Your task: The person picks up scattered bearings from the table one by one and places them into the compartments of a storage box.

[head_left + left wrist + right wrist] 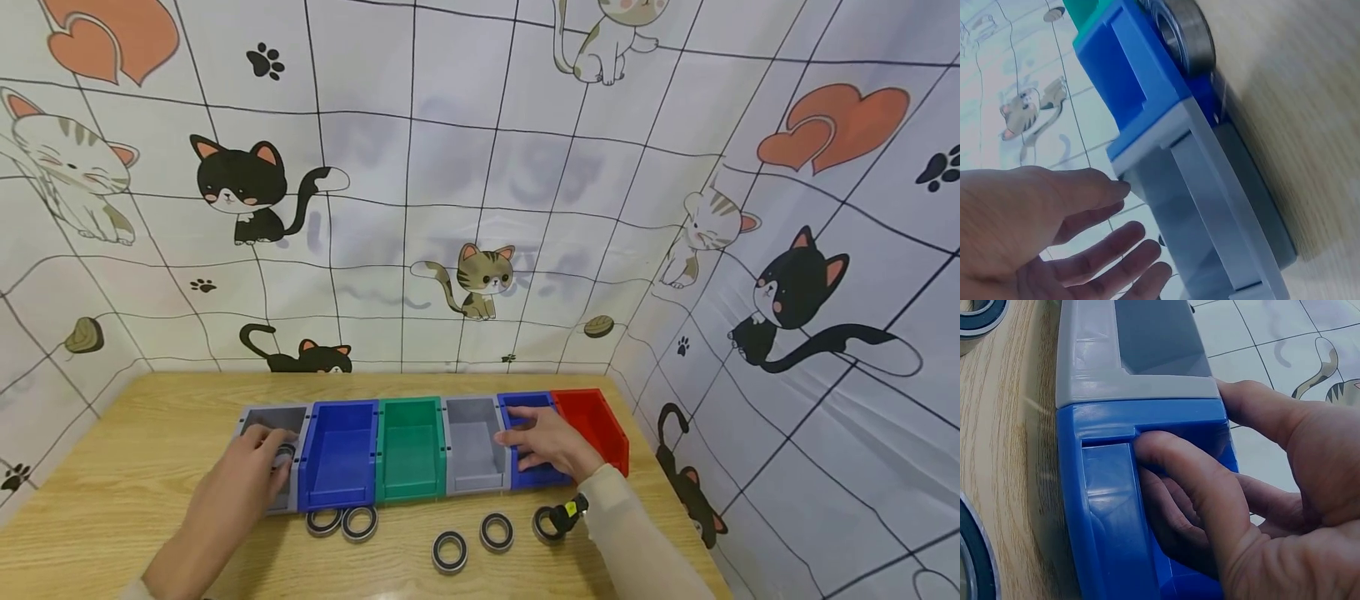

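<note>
My left hand (243,479) is over the leftmost grey bin (258,412), where a dark ring (283,454) shows beside the fingers. In the left wrist view the thumb and fingers of the left hand (1079,231) are apart, nothing visible between them, beside the grey bin (1210,200). My right hand (551,437) reaches over the right-hand blue bin (528,398), fingers spread. Seen from the right wrist, some fingers of that hand (1241,487) dip into the blue bin (1110,506) and one digit touches the edge by the grey bin (1141,387); no held object shows.
A blue bin (341,450), a green bin (411,450) and a grey bin (474,446) stand between the hands; a red bin (592,421) ends the row. Several bearings, including one (450,552) and another (497,532), lie in front on the wooden table (150,442).
</note>
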Action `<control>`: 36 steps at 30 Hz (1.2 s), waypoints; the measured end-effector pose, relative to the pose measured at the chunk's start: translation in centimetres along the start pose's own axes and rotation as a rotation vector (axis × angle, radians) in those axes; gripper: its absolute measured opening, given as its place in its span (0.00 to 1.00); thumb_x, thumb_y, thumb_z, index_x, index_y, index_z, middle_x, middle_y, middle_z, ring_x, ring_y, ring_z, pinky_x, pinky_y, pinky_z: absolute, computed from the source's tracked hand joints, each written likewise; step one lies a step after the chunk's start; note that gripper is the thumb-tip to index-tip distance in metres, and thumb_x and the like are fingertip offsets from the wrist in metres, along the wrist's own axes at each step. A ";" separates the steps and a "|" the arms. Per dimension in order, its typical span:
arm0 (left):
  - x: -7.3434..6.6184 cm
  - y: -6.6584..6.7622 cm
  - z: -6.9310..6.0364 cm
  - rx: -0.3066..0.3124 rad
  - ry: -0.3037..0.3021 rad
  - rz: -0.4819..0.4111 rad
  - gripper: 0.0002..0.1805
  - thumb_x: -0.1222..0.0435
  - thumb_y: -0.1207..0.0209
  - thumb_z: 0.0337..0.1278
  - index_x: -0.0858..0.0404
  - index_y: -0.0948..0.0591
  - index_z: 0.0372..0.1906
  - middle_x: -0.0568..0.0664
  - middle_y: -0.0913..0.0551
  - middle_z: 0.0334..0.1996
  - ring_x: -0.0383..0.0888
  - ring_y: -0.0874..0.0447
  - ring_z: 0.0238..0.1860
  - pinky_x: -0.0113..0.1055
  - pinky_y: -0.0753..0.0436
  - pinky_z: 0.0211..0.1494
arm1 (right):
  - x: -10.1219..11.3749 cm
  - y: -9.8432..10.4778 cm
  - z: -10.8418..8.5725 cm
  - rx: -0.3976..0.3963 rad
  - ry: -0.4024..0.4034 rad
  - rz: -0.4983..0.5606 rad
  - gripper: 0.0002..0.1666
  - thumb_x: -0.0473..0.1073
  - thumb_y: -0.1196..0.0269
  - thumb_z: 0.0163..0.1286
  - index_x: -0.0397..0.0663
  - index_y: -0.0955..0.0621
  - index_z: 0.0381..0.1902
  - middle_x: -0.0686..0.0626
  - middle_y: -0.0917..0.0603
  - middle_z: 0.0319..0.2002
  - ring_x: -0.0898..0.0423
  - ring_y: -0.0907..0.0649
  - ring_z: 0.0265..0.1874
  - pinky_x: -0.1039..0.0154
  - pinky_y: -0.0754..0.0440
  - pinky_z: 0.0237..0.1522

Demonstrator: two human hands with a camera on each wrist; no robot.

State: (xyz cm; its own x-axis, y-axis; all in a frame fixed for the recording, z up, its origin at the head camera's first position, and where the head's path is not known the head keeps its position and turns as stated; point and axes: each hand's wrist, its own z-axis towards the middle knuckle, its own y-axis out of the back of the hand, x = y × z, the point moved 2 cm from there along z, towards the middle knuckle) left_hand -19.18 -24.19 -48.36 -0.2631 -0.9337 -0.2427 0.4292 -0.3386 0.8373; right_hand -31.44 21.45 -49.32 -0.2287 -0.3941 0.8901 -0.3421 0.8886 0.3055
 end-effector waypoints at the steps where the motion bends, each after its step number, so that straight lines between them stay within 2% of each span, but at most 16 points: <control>1: -0.3 0.2 -0.2 -0.015 -0.006 0.004 0.20 0.75 0.18 0.58 0.67 0.07 0.56 0.62 0.11 0.47 0.60 0.10 0.44 0.55 0.06 0.38 | 0.0 0.1 0.0 0.000 0.002 0.000 0.55 0.44 0.18 0.77 0.39 0.32 0.92 0.34 0.09 0.66 0.49 0.03 0.47 0.57 0.02 0.37; 4: -1.3 0.4 -0.9 -0.038 -0.036 0.017 0.21 0.74 0.16 0.55 0.64 0.06 0.55 0.58 0.11 0.47 0.58 0.10 0.45 0.55 0.06 0.38 | 0.0 0.2 0.1 -0.007 -0.005 0.004 0.55 0.45 0.18 0.77 0.40 0.32 0.92 0.33 0.10 0.67 0.48 0.03 0.47 0.58 0.03 0.36; 6: -2.1 0.4 -1.3 -0.026 -0.063 0.019 0.21 0.74 0.13 0.52 0.62 0.06 0.52 0.55 0.12 0.46 0.54 0.10 0.44 0.50 0.06 0.39 | 0.0 0.3 0.1 -0.007 -0.008 0.002 0.55 0.45 0.18 0.77 0.41 0.32 0.92 0.34 0.09 0.67 0.49 0.03 0.46 0.59 0.03 0.36; 10: -3.6 -0.4 -2.1 0.065 -0.093 0.004 0.19 0.69 0.11 0.52 0.55 0.07 0.47 0.46 0.14 0.43 0.41 0.14 0.41 0.37 0.11 0.37 | -0.2 0.2 -0.1 -0.014 -0.007 0.005 0.54 0.46 0.18 0.77 0.41 0.32 0.92 0.35 0.09 0.66 0.50 0.04 0.45 0.59 0.03 0.35; 13: -4.4 -1.0 -2.6 0.161 -0.095 -0.030 0.17 0.66 0.11 0.55 0.51 0.07 0.45 0.40 0.18 0.40 0.33 0.20 0.40 0.30 0.15 0.38 | -0.4 0.0 -0.2 -0.019 0.004 0.008 0.54 0.45 0.18 0.78 0.40 0.31 0.92 0.35 0.08 0.65 0.51 0.04 0.44 0.59 0.03 0.35; 16: -5.0 -1.6 -2.9 0.273 -0.062 -0.065 0.15 0.64 0.13 0.59 0.49 0.08 0.44 0.37 0.20 0.39 0.31 0.25 0.39 0.30 0.17 0.40 | -0.4 -0.1 -0.3 -0.024 0.010 0.007 0.54 0.45 0.18 0.77 0.40 0.31 0.91 0.36 0.08 0.65 0.51 0.04 0.43 0.59 0.03 0.35; 19: -5.2 -2.1 -2.9 0.384 0.012 -0.067 0.13 0.60 0.13 0.61 0.47 0.08 0.43 0.36 0.20 0.39 0.32 0.26 0.40 0.31 0.15 0.43 | -0.4 -0.2 -0.3 -0.028 0.005 0.005 0.54 0.46 0.18 0.77 0.40 0.31 0.91 0.35 0.08 0.65 0.51 0.04 0.43 0.59 0.03 0.36; 22: -5.2 -2.6 -2.8 0.457 0.077 -0.051 0.12 0.58 0.14 0.63 0.45 0.08 0.42 0.37 0.20 0.39 0.35 0.25 0.40 0.35 0.13 0.44 | -0.3 -0.2 -0.4 -0.029 0.002 0.001 0.54 0.46 0.18 0.77 0.40 0.31 0.91 0.35 0.09 0.66 0.50 0.05 0.46 0.58 0.02 0.37; 25: -5.1 -3.0 -2.9 0.475 0.097 -0.037 0.11 0.58 0.14 0.63 0.46 0.08 0.41 0.38 0.21 0.38 0.37 0.26 0.39 0.35 0.16 0.43 | -0.2 -0.2 -0.6 -0.038 -0.001 -0.006 0.54 0.47 0.18 0.77 0.41 0.30 0.91 0.34 0.10 0.67 0.48 0.05 0.49 0.57 0.02 0.38; 29: -4.9 -3.1 -3.3 0.458 0.089 -0.021 0.11 0.59 0.14 0.62 0.47 0.08 0.39 0.38 0.23 0.36 0.37 0.28 0.38 0.35 0.20 0.41 | -0.3 -0.3 -0.8 -0.060 0.002 -0.009 0.52 0.47 0.18 0.77 0.42 0.28 0.90 0.34 0.09 0.67 0.46 0.05 0.51 0.58 0.02 0.38; 36: -4.7 -2.8 -3.8 0.423 0.096 -0.046 0.10 0.63 0.15 0.63 0.48 0.07 0.38 0.39 0.22 0.38 0.36 0.25 0.38 0.35 0.17 0.40 | -0.2 -0.8 -0.7 -0.069 0.020 -0.007 0.51 0.47 0.19 0.79 0.42 0.29 0.91 0.35 0.08 0.66 0.47 0.04 0.53 0.59 0.03 0.37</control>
State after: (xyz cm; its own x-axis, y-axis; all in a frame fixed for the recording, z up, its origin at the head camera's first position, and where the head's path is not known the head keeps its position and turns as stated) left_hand -15.80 -19.28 -51.40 -0.1835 -0.9320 -0.3125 0.0217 -0.3217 0.9466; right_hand -30.44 20.97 -49.50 -0.2076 -0.3962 0.8944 -0.2797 0.9002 0.3338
